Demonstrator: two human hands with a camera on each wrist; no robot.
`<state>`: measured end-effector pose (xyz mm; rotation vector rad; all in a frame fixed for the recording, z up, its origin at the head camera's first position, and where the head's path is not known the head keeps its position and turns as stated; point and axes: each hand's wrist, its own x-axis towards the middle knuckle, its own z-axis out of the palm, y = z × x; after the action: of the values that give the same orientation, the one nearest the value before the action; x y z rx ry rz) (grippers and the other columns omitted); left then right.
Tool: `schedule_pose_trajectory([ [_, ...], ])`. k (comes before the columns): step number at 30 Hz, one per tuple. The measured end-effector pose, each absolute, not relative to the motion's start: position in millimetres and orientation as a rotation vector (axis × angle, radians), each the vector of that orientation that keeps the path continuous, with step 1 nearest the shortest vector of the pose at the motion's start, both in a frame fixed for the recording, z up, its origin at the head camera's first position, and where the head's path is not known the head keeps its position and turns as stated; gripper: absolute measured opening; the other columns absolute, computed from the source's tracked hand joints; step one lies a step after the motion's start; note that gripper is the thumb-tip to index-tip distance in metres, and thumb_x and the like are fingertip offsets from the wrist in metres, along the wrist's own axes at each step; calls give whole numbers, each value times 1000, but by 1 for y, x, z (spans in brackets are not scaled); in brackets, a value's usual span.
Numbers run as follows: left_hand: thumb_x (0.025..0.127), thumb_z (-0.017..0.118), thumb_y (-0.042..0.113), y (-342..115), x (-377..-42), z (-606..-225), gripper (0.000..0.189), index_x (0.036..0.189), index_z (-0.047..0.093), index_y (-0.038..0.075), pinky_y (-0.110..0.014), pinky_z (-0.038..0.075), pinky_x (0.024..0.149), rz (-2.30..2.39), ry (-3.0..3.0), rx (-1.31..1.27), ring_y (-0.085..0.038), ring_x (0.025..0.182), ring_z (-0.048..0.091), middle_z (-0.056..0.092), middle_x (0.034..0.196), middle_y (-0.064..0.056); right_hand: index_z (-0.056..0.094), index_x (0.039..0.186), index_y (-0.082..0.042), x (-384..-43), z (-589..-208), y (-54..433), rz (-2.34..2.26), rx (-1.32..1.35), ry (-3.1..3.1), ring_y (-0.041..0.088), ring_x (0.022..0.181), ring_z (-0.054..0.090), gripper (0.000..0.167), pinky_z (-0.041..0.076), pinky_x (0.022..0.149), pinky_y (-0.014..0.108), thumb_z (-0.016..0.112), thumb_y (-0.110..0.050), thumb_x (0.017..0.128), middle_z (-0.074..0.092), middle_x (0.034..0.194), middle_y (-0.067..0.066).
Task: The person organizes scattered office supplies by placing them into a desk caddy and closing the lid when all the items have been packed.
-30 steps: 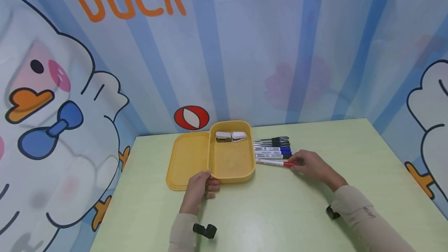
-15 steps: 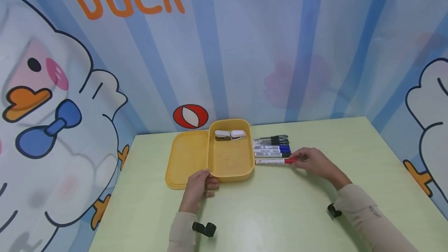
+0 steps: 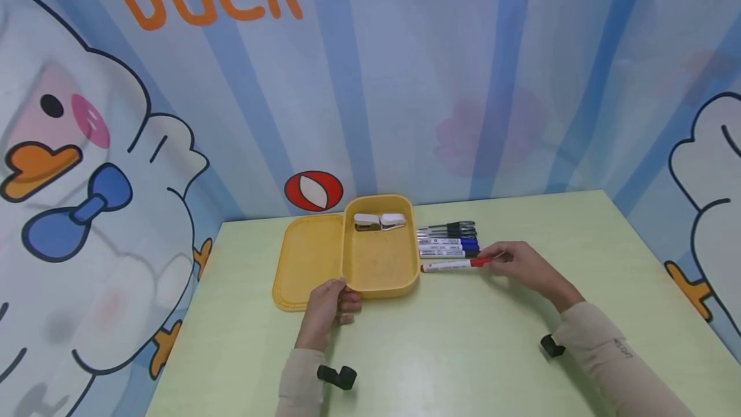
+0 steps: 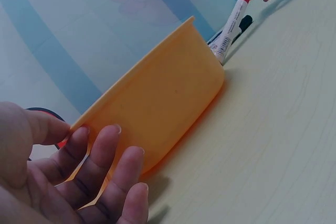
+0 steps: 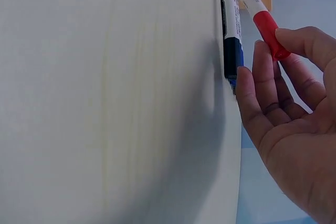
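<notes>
My right hand (image 3: 516, 267) pinches the red cap of a white marker (image 3: 457, 265) between thumb and fingertips. In the right wrist view the cap end of this marker (image 5: 268, 27) is raised off the table. Its far end sits beside the right wall of a yellow plastic box (image 3: 382, 269). At the near left corner of that box, my left hand (image 3: 329, 311) grips the rim with thumb and forefinger, the other fingers loosely bent beside the wall. Two white staplers (image 3: 379, 222) lie along the back inside the box.
Right of the box lie blue-capped and black-capped markers (image 3: 446, 248) and several black pens (image 3: 454, 230) in a row. A flat yellow lid (image 3: 307, 262) lies against the left side. Behind the pale green table (image 3: 440, 346) hangs a duck-print backdrop (image 3: 405, 82).
The red marker's cap end has risen and swung slightly toward the back in my right hand. My left hand stays at the box corner. The head view has shifted a little.
</notes>
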<state>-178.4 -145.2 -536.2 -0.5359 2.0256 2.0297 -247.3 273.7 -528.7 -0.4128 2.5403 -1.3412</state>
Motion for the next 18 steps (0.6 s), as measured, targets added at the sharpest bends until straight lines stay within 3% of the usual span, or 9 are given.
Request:
schedule_pose_trajectory([
  [18,108,47,33,-146,-179,-536,35,105,66,3,-32,57,65,2030,2018,-517,-19,82,73,75,97,-8,72,118,-7,-236,-520,273,-1377,-439,2673,22,96,68,25,55,78,23,73,-10,93,70,114,13],
])
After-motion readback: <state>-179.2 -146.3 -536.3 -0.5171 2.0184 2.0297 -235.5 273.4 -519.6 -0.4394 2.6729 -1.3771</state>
